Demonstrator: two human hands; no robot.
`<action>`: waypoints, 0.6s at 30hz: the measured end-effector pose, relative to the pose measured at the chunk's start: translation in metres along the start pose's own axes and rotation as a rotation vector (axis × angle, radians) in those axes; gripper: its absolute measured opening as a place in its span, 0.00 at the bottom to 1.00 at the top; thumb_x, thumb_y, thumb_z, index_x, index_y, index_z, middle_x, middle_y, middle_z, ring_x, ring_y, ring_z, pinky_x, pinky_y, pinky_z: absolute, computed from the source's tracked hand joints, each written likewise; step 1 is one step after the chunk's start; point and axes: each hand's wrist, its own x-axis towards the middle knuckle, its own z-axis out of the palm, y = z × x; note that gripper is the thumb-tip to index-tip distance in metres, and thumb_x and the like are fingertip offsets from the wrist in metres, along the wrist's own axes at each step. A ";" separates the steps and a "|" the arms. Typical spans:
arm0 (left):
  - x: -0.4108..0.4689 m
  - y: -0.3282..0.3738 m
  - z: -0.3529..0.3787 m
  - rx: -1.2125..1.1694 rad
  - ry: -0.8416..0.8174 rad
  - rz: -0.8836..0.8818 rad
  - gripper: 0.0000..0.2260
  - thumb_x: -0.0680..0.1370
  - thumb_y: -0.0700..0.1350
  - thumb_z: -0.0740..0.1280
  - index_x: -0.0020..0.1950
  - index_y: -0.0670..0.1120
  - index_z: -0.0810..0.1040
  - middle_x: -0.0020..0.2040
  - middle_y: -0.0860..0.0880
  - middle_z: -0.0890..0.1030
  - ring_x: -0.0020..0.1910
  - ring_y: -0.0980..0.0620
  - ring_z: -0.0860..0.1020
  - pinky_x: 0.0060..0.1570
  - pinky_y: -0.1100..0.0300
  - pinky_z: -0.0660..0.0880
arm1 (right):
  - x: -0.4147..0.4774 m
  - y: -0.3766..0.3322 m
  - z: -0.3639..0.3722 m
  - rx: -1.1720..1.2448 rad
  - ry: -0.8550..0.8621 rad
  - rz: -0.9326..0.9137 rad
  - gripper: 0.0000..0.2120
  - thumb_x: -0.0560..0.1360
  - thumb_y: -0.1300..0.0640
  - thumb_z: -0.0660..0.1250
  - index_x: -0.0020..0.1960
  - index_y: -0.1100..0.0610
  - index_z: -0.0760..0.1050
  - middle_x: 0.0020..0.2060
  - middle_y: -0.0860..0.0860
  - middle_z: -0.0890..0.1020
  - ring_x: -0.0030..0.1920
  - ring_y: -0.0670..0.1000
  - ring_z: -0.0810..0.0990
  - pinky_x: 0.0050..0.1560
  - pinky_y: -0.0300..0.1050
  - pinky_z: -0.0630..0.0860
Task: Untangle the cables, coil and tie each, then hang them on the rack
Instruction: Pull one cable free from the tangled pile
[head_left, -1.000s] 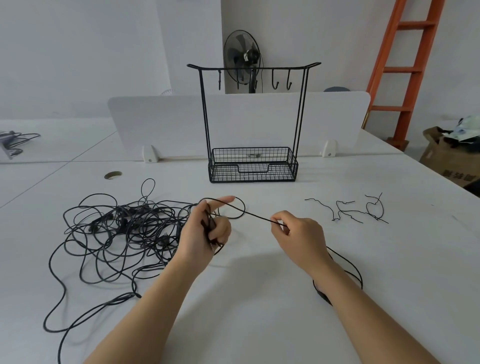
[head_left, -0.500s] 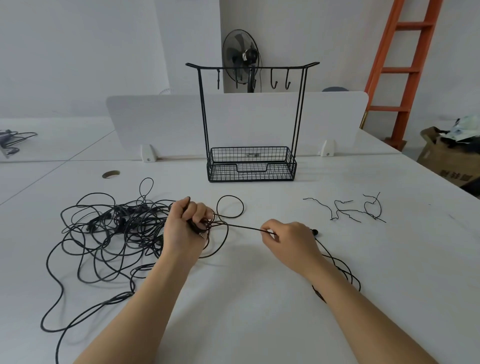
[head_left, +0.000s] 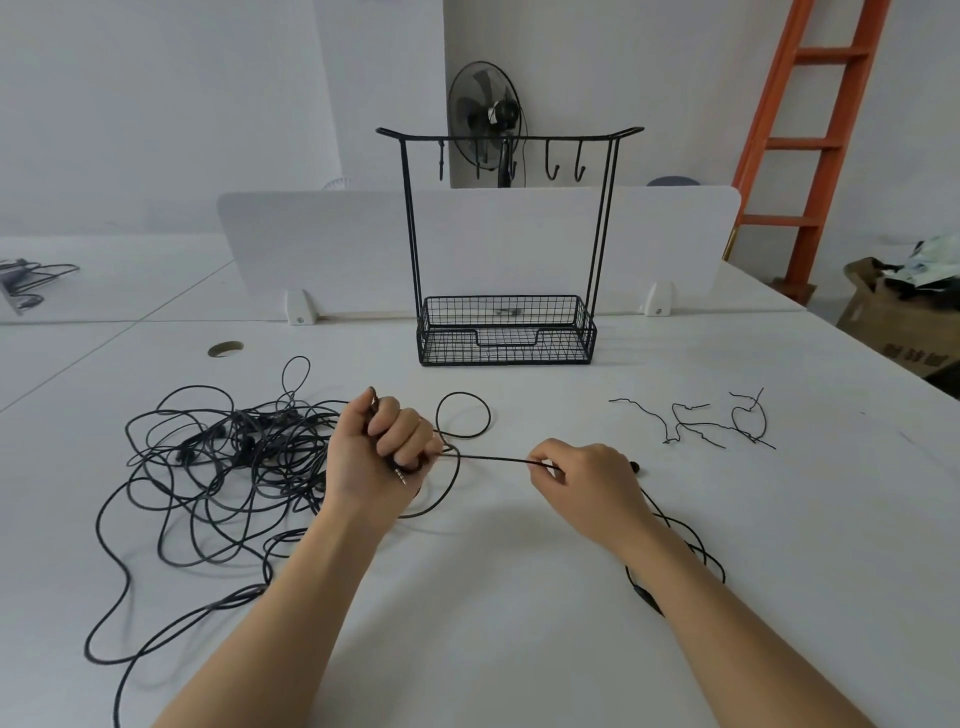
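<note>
Cable (head_left: 493, 458): stretched taut between 2 hands, above table (head_left: 509, 613).
Left hand (head_left: 382, 452): fist gripping one end.
Right hand (head_left: 587, 483): pinching it.
Tangled cables (head_left: 223, 457): table, left.
Rack (head_left: 504, 332): behind, upright.

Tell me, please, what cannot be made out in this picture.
Head view:
- How much cable the left hand holds: curled fingers hide it.
- Cable's path under the right hand: the hand covers it.
- Number of cables in the tangle: strands overlap.
- Small item in the rack: too small.
</note>
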 end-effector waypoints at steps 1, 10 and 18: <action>0.001 0.001 0.000 0.018 0.030 -0.021 0.19 0.67 0.50 0.64 0.22 0.50 0.58 0.23 0.53 0.50 0.23 0.54 0.49 0.22 0.65 0.57 | 0.000 0.001 -0.001 -0.004 0.004 0.006 0.16 0.70 0.50 0.56 0.45 0.56 0.79 0.24 0.51 0.71 0.29 0.55 0.68 0.35 0.42 0.66; -0.007 -0.024 0.015 1.169 0.099 -0.067 0.20 0.79 0.51 0.61 0.30 0.42 0.67 0.18 0.53 0.62 0.17 0.57 0.58 0.20 0.66 0.55 | 0.002 0.000 -0.003 0.257 0.069 0.105 0.04 0.71 0.60 0.68 0.40 0.53 0.80 0.19 0.45 0.69 0.28 0.46 0.68 0.33 0.36 0.64; -0.017 -0.027 0.019 1.727 -0.119 -0.385 0.24 0.74 0.57 0.66 0.29 0.48 0.57 0.24 0.53 0.61 0.21 0.54 0.60 0.24 0.63 0.58 | 0.008 -0.003 -0.013 0.765 0.064 0.287 0.10 0.70 0.65 0.70 0.34 0.52 0.78 0.32 0.54 0.79 0.34 0.45 0.74 0.36 0.34 0.67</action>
